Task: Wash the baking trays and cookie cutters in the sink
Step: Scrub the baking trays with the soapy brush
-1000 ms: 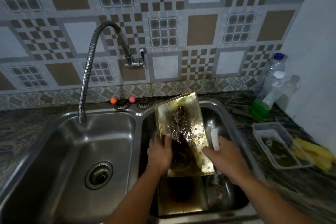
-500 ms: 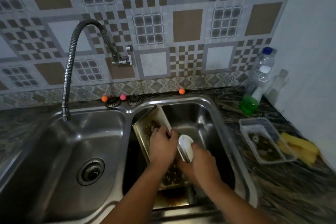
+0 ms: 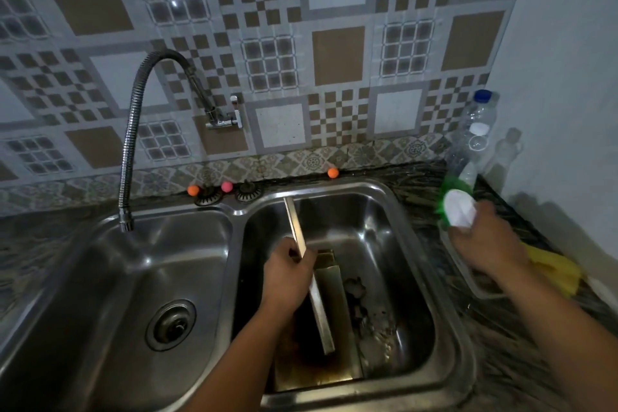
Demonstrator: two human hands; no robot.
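While the left hand [image 3: 289,273] gripped the long edge of a tarnished, gold-coloured metal baking tray [image 3: 312,281], that tray stood on its edge, seen almost edge-on, inside the right basin of a stainless-steel double sink [image 3: 458,328]. Beneath it a second, grimy gold-coloured tray [image 3: 331,338] lay flat on the basin floor, with dark crumbs and residue scattered just to its right. The right hand [image 3: 486,239] was out over the dark marbled worktop [image 3: 521,354], its fingers curled round a white-handled scrubbing brush with green bristles [image 3: 456,207], which hovered in front of a clear plastic bottle holding green liquid [image 3: 471,144]. A clear rectangular plastic container [image 3: 475,284] sat on the worktop partly under that hand, and a yellow sponge [image 3: 558,267] lay just beyond it by the wall. A flexible steel hose tap [image 3: 132,144] curved down from the patterned tile wall over the left basin, whose round drain [image 3: 170,324] was bare. Two orange balls and a pink one sat on the ledge behind the sink.
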